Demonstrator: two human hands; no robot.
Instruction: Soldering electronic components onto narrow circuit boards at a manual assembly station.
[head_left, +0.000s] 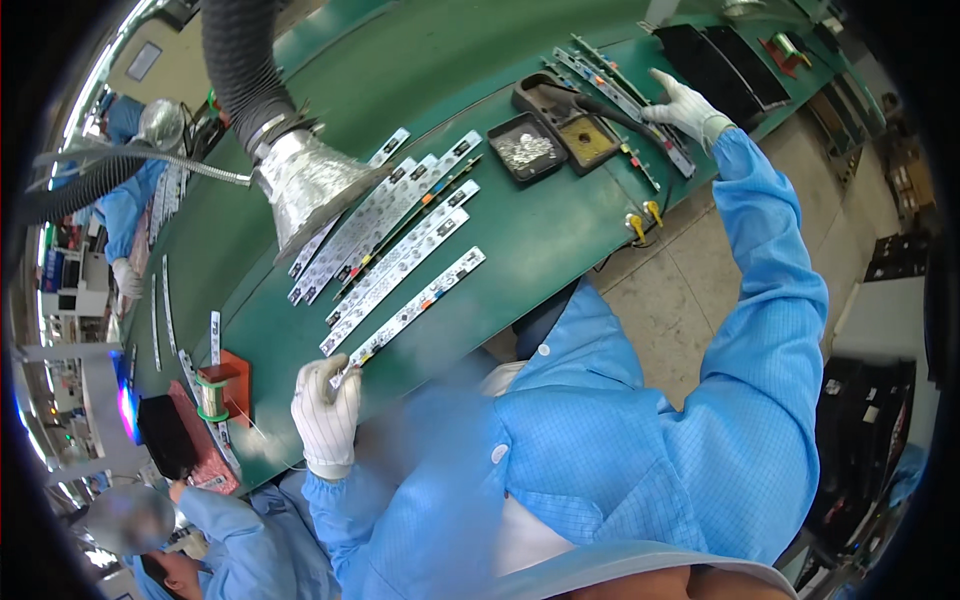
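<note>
My left hand (326,412), in a white striped glove, is closed on the near end of a long narrow circuit board strip (425,303). That strip lies slantwise on the green bench, its top dotted with small parts. My right hand (690,110), gloved too, reaches far right with thumb and forefinger apart. It is over a group of circuit board strips (668,145) and close to a black cable or handle (618,112) from the soldering iron stand (590,143). Whether its fingertips touch a strip is hard to tell.
More white strips (385,215) lie in a slanted row beneath a foil-wrapped fume duct (310,190). A black tray of small parts (526,148) stands beside the stand. Solder wire (212,395) sits at left. Co-workers (255,535) are at the left; black panels (720,65) lie far right.
</note>
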